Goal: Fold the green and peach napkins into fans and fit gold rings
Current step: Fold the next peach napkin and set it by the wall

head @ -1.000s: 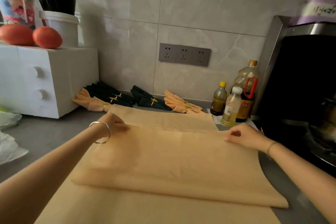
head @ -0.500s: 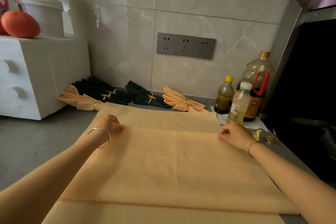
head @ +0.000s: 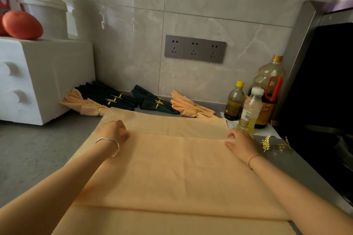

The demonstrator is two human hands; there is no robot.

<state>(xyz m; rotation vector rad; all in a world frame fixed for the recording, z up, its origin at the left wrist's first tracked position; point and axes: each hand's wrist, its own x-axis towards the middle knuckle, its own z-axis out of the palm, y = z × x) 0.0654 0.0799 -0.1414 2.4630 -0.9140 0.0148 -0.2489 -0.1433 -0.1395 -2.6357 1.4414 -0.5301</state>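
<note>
A large peach napkin (head: 172, 168) lies spread on the grey counter, with a wide flap folded over toward the wall. My left hand (head: 114, 131) pinches the flap's far edge at its left end. My right hand (head: 241, 142) pinches the same edge at its right end. A loose gold leaf ring (head: 275, 144) lies on the counter just right of my right hand. Against the wall lie finished fans with gold rings: a peach one (head: 84, 104), dark green ones (head: 107, 95) (head: 152, 102), and another peach one (head: 189, 107).
A white drawer box (head: 38, 78) stands at the left with tomatoes (head: 22, 25) and tubs on top. Three bottles (head: 252, 105) stand at the back right. A dark stove area (head: 324, 110) fills the right side. A socket strip (head: 194, 48) is on the tiled wall.
Both hands have carried the flap's edge farther toward the wall, leaving a narrower uncovered strip there. The view has shifted closer and rightward, bringing the gold ring into sight.
</note>
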